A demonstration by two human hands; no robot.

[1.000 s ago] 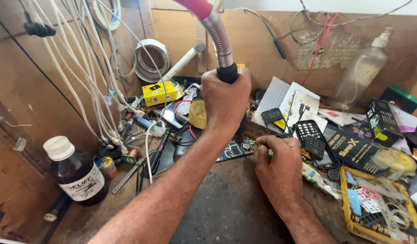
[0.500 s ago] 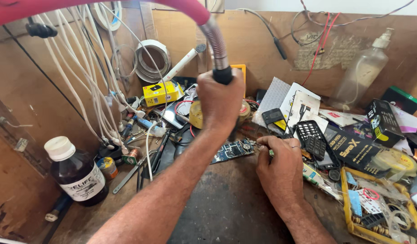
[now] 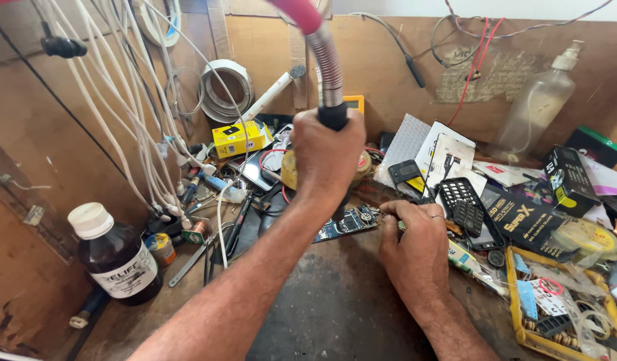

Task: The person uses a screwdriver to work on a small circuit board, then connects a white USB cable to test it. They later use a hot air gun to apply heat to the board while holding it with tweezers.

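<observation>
Left hand (image 3: 327,155) clamped in a fist around the black handle (image 3: 333,117) of a tool on a ribbed metal hose (image 3: 325,63), raised above the table (image 3: 335,314). Hose rising from the top of the fist to a red sleeve (image 3: 300,12) at the upper edge of the view. Small circuit board (image 3: 348,221) flat on the table just below and slightly right of that fist, partly hidden behind the left wrist. Right hand (image 3: 415,251) resting on the table just right of the board, fingers curled together, fingertips (image 3: 388,208) at the board's right end; cannot tell whether anything pinched between them. Dark brown bottle (image 3: 118,257) with white cap upright at the left, well apart from both hands. Yellow box (image 3: 238,138) and white cables (image 3: 138,120) behind and left of the left hand. Black phone keypad frame (image 3: 463,204) just beyond the right hand. Yellow tray (image 3: 522,334) of small parts at the lower right.
</observation>
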